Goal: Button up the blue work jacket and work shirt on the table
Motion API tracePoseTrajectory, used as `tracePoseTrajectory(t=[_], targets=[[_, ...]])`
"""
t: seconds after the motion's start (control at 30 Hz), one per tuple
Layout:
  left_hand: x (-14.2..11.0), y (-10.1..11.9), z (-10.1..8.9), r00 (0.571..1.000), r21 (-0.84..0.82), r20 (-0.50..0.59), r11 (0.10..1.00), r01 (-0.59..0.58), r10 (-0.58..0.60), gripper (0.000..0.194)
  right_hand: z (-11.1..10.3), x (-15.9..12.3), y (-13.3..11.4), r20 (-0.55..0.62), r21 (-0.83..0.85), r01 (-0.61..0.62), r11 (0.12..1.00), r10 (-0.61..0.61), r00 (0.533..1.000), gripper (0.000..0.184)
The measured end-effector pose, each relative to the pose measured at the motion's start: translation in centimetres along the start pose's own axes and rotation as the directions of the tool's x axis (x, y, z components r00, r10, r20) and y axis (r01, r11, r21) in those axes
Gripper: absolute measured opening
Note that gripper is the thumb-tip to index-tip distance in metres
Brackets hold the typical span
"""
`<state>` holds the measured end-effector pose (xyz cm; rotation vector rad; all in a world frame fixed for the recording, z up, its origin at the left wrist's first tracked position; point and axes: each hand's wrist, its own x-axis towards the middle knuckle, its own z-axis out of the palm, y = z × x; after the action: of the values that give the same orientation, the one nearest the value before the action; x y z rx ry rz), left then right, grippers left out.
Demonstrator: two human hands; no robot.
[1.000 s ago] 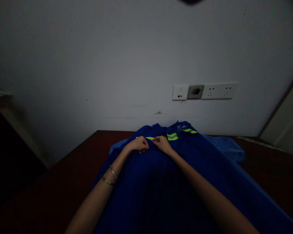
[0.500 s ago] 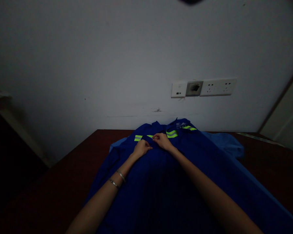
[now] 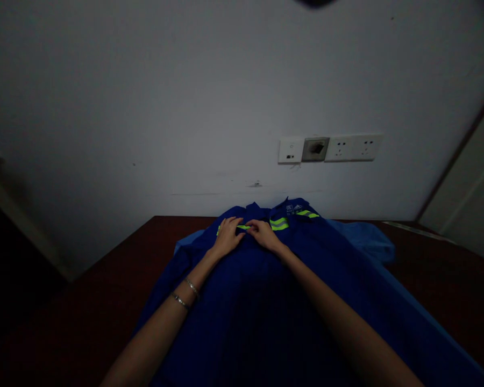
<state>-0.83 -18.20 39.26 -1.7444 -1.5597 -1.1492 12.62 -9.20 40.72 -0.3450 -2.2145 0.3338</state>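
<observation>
A dark blue work jacket (image 3: 221,290) with yellow-green and grey reflective strips (image 3: 279,223) lies spread out, its collar end toward the wall. My left hand (image 3: 227,236), with two bracelets on the wrist, rests on the chest with its fingers stretched out over a strip. Just right of it, my right hand (image 3: 264,235) has thumb and fingertips pinched together on the cloth by the same strip. The exact bit of cloth between those fingertips is too small to make out. White printing (image 3: 294,208) shows near the collar.
A lighter blue cloth (image 3: 363,239) sticks out from under the jacket on both sides. The dark red-brown table (image 3: 137,252) meets a grey-white wall (image 3: 165,107) carrying a row of sockets (image 3: 353,148). At the right stands a pale door or panel (image 3: 468,199).
My left hand has gone from a pinch to stretched-out fingers and moved up onto the strip. The right hand stays pinched at the strip. The view has shifted slightly.
</observation>
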Motion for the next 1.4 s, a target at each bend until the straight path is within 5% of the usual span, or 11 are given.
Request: tracePoseTrajectory(t=[0.13, 0.27, 0.37, 0.47, 0.53, 0.77, 1.03, 1.4], targets=[[0.2, -1.5, 1.2, 0.979, -0.126, 0.149, 0.979, 0.157, -0.138, 0.02, -0.1, 0.0, -0.1, -0.011, -0.022, 0.0, 1.0, -0.001, 1.0, 0.022], [0.1, -2.3, 1.9, 0.951, -0.31, 0.116, 0.899, 0.31, -0.288, 0.02, -1.3, 0.5, -1.2, -0.015, -0.027, -0.023, 0.999, 0.023, 1.0, 0.018], [0.0, -2.3, 2.1, 0.924, -0.377, 0.074, 0.847, 0.375, -0.376, 0.019, -2.3, 0.6, -2.6, 0.148, -0.014, -0.067, 0.998, 0.068, 0.987, 0.013], [0.2, -2.0, 2.1, 0.914, -0.385, 0.048, 0.838, 0.388, -0.402, 0.017, -2.3, 0.1, -3.5, 0.389, -0.043, -0.139, 0.989, 0.145, 0.91, 0.015], [0.6, -2.0, 2.2, 0.914, -0.372, 0.053, 0.842, 0.391, -0.401, 0.017, -1.7, -0.3, -3.4, 0.438, -0.119, -0.172, 0.978, 0.207, 0.875, 0.019], [1.9, -2.8, 3.2, 0.872, -0.394, 0.088, 0.788, 0.474, -0.481, 0.019, 0.0, -0.7, -1.9, 0.376, -0.34, 0.094, 0.936, 0.043, 0.925, 0.017], [1.5, -3.7, 4.7, 0.865, -0.417, 0.037, 0.779, 0.468, -0.5, 0.019, 0.1, -0.9, -0.8, 0.383, -0.399, 0.141, 0.906, 0.025, 0.923, 0.016], [1.4, -4.3, 4.0, 0.863, -0.478, 0.073, 0.742, 0.47, -0.5, 0.021, -0.3, -0.9, -0.6, 0.309, -0.159, 0.166, 0.973, -0.11, 0.945, 0.011]])
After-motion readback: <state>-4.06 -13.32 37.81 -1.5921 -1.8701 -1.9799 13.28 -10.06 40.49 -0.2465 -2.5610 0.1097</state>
